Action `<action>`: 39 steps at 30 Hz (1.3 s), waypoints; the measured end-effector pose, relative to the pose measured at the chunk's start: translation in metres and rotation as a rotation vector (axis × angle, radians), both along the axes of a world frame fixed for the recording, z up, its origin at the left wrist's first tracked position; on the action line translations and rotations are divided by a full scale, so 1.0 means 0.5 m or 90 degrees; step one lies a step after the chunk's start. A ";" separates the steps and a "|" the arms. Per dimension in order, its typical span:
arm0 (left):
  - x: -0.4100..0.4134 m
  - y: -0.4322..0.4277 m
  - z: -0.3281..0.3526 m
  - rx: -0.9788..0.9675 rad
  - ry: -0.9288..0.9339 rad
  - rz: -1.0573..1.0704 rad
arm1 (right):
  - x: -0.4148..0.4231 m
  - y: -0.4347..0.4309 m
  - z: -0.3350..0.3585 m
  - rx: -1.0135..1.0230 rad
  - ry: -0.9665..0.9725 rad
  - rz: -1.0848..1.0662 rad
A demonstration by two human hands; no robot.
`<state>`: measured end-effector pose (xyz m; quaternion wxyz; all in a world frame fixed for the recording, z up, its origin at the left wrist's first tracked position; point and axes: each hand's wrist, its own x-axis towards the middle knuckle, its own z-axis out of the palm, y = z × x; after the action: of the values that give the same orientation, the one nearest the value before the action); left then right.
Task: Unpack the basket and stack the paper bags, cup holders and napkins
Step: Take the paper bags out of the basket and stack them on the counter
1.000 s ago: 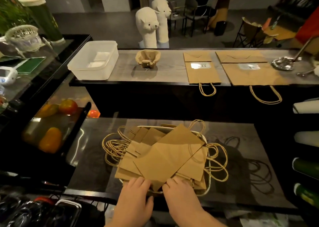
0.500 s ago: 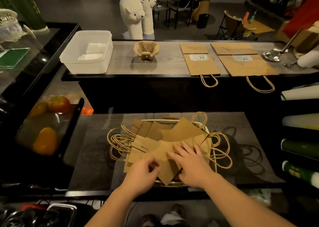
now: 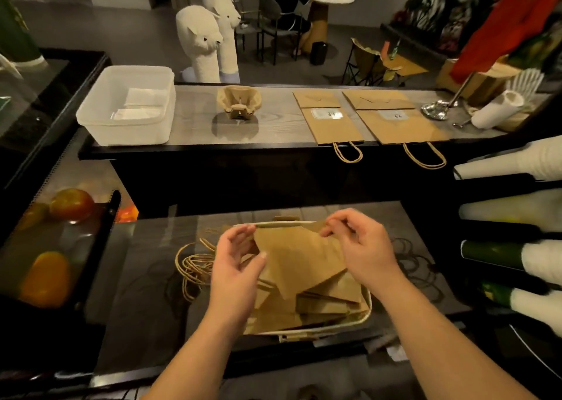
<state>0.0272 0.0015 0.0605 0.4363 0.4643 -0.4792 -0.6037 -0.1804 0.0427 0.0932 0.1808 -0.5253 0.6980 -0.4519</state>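
Since half a second ago, both hands have been raised off the pile, and the top paper bag (image 3: 301, 256) has been lifted with them and is tilted above the rest. At the left end of the rear counter (image 3: 194, 129) a white plastic tub (image 3: 100, 125) is set, with folded napkins (image 3: 143, 104) lying inside. To its right a cardboard cup holder (image 3: 239, 103) is stood alone. On the near counter (image 3: 137, 293), twine handles (image 3: 194, 262) are spilled out past the left side of the basket (image 3: 366, 316). The left hand (image 3: 237, 265) is curled round the left edge of the top paper bag, with the thumb in front. The right hand (image 3: 362, 247) is closed in a pinch on that bag's upper right corner. Beneath, more brown bags (image 3: 328, 299) are heaped in the white-rimmed basket. Further right on the rear counter, a smaller flat bag (image 3: 331, 122) and a larger flat bag (image 3: 395, 122) are laid side by side, with their handles hung over the near edge.
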 end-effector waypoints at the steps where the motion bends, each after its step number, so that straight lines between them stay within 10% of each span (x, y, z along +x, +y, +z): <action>1: -0.014 -0.003 0.004 0.008 -0.022 -0.010 | 0.001 -0.009 0.002 0.065 0.036 0.051; 7: -0.040 -0.012 0.003 0.152 0.025 0.094 | -0.019 0.042 -0.119 0.541 0.255 0.224; 14: -0.071 -0.004 0.014 0.199 0.088 0.114 | 0.035 0.013 -0.150 0.410 0.398 0.099; 22: -0.045 -0.027 0.041 0.014 0.024 0.129 | -0.036 -0.030 -0.022 -0.079 0.046 -0.045; 30: -0.038 -0.020 0.001 0.130 0.043 0.186 | -0.042 -0.013 -0.137 0.543 0.345 0.332; 39: 0.014 0.004 -0.053 0.251 0.029 0.281 | -0.003 0.007 -0.189 0.326 0.487 0.297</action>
<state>0.0343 0.0035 0.0340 0.4690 0.6193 -0.2300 -0.5861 -0.1818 0.0461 -0.0012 0.1313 -0.7335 0.6668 0.0104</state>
